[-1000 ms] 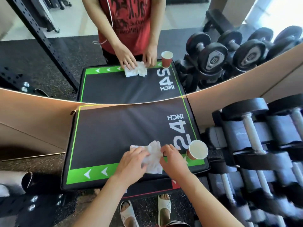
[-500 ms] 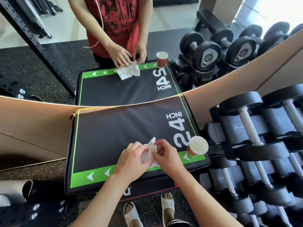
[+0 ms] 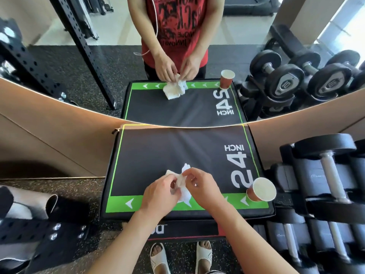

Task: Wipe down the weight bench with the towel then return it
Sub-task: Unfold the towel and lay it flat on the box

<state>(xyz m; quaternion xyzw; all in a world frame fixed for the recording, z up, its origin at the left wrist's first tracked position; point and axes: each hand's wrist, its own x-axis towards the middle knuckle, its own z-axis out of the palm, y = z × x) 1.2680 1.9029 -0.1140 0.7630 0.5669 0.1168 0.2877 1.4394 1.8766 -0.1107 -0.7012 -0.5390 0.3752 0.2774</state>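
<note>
A red paper cup point(image 3: 261, 190) with a white inside stands on the near right corner of the desk point(image 3: 177, 151), just beside the big white "24 INCH" print point(image 3: 240, 167), and it leans a little toward the right. The desk is a black padded top with a green band and white arrows along the near edge. On the right, a rack of black dumbbells point(image 3: 327, 171) sits close against the desk. A big mirror point(image 3: 79, 62) rises behind the far edge of the desk and shows the same pad, cup and dumbbells again, along with a person in a red shirt. A black metal post with holes shows in the mirror on the left. Down on the speckled floor point(image 3: 83, 196), 2 feet in white sandals point(image 3: 160, 258) stand at the near side of the desk. The white towel point(image 3: 182, 186) is bunched up at the near middle of the desk, and its lower part lies over the green band. The left hand point(image 3: 158, 194) has its fingers curled round the left side of the towel. The right hand point(image 3: 201, 186) pinches the top of the towel with its thumb and fingers, so a small white tip sticks up. Both hands are close together, almost touching, with their backs up. Both bare arms reach in from the bottom and point toward the middle of the desk.
</note>
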